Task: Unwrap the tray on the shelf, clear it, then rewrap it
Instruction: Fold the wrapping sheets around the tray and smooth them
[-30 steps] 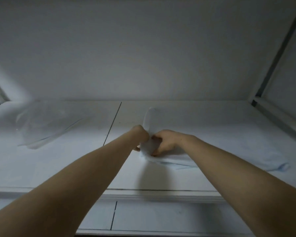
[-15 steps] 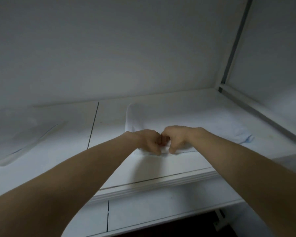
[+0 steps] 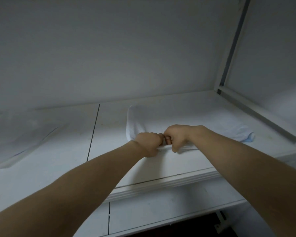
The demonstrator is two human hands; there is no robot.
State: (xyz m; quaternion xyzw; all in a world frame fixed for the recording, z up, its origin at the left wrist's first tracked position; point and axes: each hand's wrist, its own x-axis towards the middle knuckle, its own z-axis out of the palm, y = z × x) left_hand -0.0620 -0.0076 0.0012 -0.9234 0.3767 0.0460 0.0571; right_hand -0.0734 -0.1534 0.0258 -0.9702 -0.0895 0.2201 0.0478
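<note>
The left hand (image 3: 148, 142) and right hand (image 3: 176, 137) are both curled into fists, knuckles touching. Each pinches a fold of the white wrap (image 3: 161, 122) where it comes down over the tray's near side. The left hand's fingertips are hidden under the fist, so I cannot tell how much wrap it holds. A bunched ridge of wrap shows just below the right hand.

A second ago the hands were at the tray's left end and a flap of wrap stood up there. Now they have come together midway along the near side, and the flap lies down smooth over that end. Over the last half second they have barely moved.

The tray (image 3: 195, 120) is fully covered. It lies on the right half of the shelf (image 3: 109, 161), running toward the back right corner, well back from the front edge. A bit of blue (image 3: 249, 139) peeks out at its far right end. A clear sheet (image 3: 20, 134) lies near the shelf's left edge, well apart from the tray.

I judge the hands are working a fold or knot on the near side. With the tray covered, they could be loosening the wrap or closing it up.
</note>
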